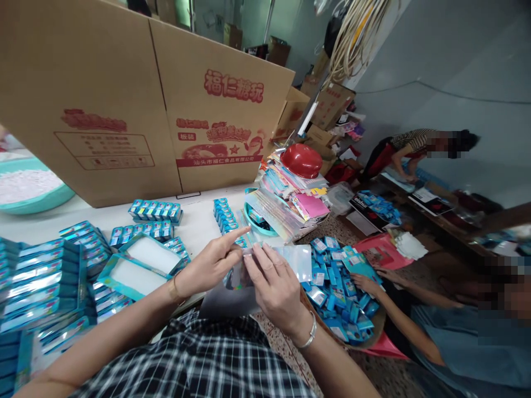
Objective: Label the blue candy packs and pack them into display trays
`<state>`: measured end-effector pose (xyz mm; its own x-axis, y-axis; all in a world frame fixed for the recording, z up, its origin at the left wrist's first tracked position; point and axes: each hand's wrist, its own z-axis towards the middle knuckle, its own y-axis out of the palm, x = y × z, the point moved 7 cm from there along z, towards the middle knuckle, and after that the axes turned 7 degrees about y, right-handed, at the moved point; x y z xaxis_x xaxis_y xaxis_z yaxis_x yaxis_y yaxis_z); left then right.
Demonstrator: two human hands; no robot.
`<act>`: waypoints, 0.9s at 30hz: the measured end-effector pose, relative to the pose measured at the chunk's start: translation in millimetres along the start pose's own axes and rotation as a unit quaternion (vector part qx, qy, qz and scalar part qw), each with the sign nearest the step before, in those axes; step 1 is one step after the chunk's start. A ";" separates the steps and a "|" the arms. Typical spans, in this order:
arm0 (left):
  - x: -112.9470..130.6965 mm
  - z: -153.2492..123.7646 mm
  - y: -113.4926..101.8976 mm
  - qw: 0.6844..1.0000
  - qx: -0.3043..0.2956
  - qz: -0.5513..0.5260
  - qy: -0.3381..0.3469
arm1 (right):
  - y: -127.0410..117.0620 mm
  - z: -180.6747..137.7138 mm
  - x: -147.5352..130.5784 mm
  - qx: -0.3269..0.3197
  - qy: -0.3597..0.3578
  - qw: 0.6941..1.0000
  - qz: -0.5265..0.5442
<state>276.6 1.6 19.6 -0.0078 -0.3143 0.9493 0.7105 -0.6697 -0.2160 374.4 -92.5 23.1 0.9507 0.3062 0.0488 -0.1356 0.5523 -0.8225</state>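
A clear, glossy plastic sheet [296,260] lies between my hands above my lap, its lower part dark and reflective. My left hand [211,264] has its index finger stretched out and its other fingers curled at the sheet's edge. Across the sheet lie the long fingers of my right hand [276,284], with the thumb hidden behind it; the hand appears to grip the sheet. Near my left wrist are open blue trays [139,276] with white inner surfaces. Rows of small blue boxes [155,210] stand on the white table [199,218].
A large cardboard carton [166,110] stands behind the boxes. A teal basin [37,193] is at far left. A red bowl [301,160] tops a pile of packaging. On my right, a co-worker's hand [367,284] reaches over a container of blue packets [336,287]. Another person [409,146] bends farther back.
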 end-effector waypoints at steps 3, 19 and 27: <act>-0.1 -0.5 0.0 1.000 0.016 0.022 0.012 | -2.0 -0.7 -0.4 0.000 0.000 1.000 -0.003; 1.3 -0.6 -4.7 0.998 0.035 0.040 0.019 | -12.6 0.7 -2.8 0.016 0.001 0.998 0.054; 5.5 -1.9 1.5 0.999 0.013 0.025 0.040 | -15.7 22.7 22.0 0.031 0.092 0.986 0.132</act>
<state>276.3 -2.4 24.1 -0.0274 -0.3996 0.9163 0.7298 -0.6344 -0.2549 391.0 -76.8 49.9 0.9134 0.3032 -0.2717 -0.3975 0.5197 -0.7562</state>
